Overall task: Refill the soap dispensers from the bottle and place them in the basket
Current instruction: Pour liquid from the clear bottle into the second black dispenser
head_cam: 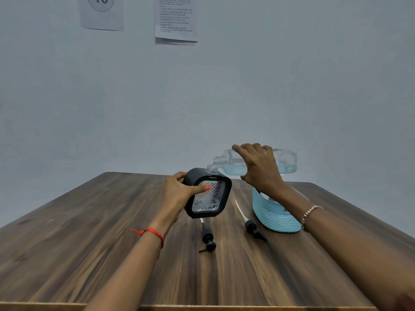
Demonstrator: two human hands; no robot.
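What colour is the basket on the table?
Light blue, with a woven texture; the basket shows in the head view.

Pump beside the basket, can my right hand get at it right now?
Probably not yet: the right hand grips the tilted bottle at the dispenser neck. The pump itself lies uncovered on the table, beside the basket.

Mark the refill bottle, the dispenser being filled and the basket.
refill bottle (286, 161): head view, clear body near its base end.
soap dispenser (210, 196): head view, patterned clear front panel.
basket (277, 218): head view, woven blue front wall.
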